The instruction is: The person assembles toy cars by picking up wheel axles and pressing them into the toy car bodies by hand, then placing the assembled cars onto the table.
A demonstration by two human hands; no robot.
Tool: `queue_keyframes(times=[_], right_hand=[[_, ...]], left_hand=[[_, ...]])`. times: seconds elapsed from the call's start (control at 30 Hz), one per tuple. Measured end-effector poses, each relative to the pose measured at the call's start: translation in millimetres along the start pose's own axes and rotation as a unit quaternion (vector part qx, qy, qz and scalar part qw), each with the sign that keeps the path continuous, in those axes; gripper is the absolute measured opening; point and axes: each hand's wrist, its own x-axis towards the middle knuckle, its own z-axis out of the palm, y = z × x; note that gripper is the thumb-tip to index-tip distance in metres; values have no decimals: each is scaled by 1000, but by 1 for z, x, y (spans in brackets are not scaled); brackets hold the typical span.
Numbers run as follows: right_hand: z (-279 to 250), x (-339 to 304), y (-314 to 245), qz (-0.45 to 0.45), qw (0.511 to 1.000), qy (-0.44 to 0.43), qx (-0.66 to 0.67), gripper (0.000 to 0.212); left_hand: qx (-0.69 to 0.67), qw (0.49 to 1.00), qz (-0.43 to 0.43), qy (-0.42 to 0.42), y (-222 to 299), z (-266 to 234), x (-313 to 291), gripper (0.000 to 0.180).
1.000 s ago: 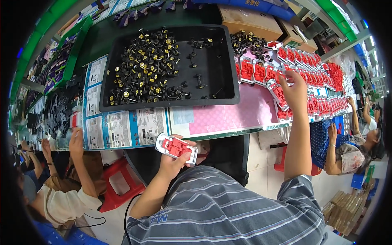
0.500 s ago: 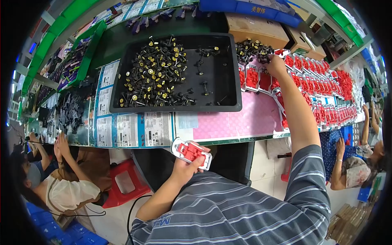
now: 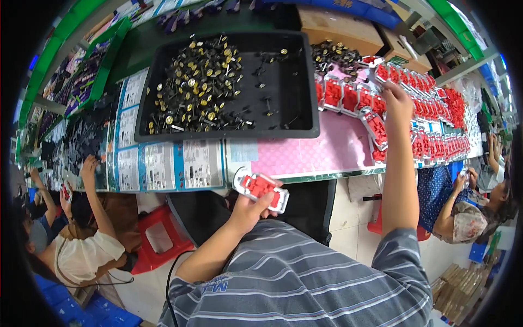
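Observation:
My left hand [image 3: 246, 211] grips a red-and-white toy car body [image 3: 262, 191] in front of my torso, below the table's near edge. The piece has a white rounded shell with a red part inside. My right hand [image 3: 399, 103] is stretched out over the table, among rows of similar toy car bodies [image 3: 378, 131]. Its fingers are drawn together near one of them; what they hold, if anything, cannot be made out. Just left of that hand lies a pile of black wheel-and-axle pieces [image 3: 333, 57] with some yellow hubs.
A large black tray [image 3: 229, 135] of yellow-hubbed wheel pieces stands ahead of me. A pink sheet [image 3: 305, 152] covers the table beside it. Cardboard boxes [image 3: 340, 27] and a blue bin [image 3: 359, 11] are behind. Co-workers [image 3: 90, 240] sit on either side.
My right hand has moved right and slightly nearer, from the wheel pile to the toy car bodies. My left hand keeps hold of its toy car body. The view has shifted slightly.

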Motion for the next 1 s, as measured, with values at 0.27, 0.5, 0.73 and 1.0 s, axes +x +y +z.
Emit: queue_keyframes(times=[0.27,0.5,0.73,1.0], right_hand=[[37,-241,-92,97,940,-262,197,35],[76,-269,-120,-95,947,-306,-23,67],[80,-275,-134,-124,935,-333,-10,66],[117,-151,-157,-251,929,-256,-91,28]], left_hand=[[-45,997,16,-68,-2,-2,20,45],[12,996,56,-64,-13,-13,0,50],[-52,995,87,-19,-16,-13,-14,35],[-101,993,37,-47,-14,-32,-17,47]])
